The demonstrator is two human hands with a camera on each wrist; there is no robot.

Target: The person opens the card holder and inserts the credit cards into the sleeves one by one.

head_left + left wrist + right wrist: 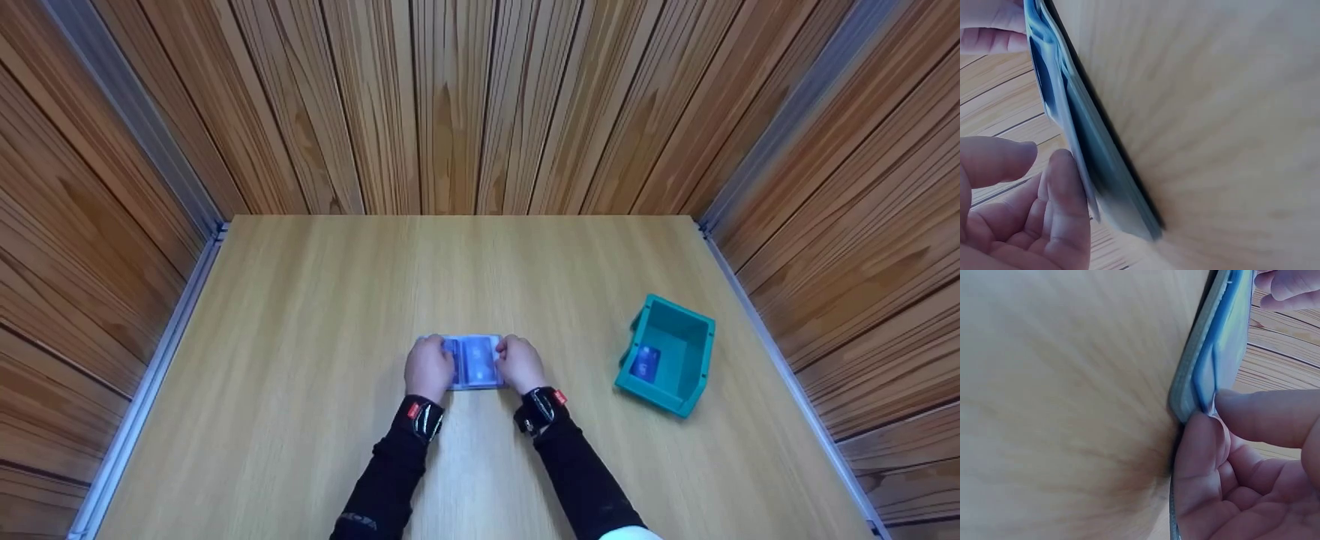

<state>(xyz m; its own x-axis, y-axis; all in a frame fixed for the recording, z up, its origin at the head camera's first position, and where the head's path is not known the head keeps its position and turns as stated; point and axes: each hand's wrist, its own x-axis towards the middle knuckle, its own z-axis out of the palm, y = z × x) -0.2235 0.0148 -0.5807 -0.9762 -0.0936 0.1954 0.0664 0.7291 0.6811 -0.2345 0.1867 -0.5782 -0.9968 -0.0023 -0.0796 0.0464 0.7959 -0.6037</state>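
An unfolded blue wallet (478, 362) with clear plastic pockets lies on the table between the two hands. My left hand (430, 367) is at its left side. In the left wrist view the fingers (1067, 185) touch the edge of a raised flap, while the thumb stands apart from it. My right hand (520, 363) holds the right edge. The right wrist view shows its thumb and forefinger pinching a corner of the wallet (1224, 354). A blue card (645, 363) lies inside a teal bin (694, 375) to the right.
The light wooden tabletop (315, 300) extends around the hands. Wood-plank walls (450, 105) with metal corner rails (150, 405) enclose it at the back and both sides. The teal bin stands at an angle near the right side.
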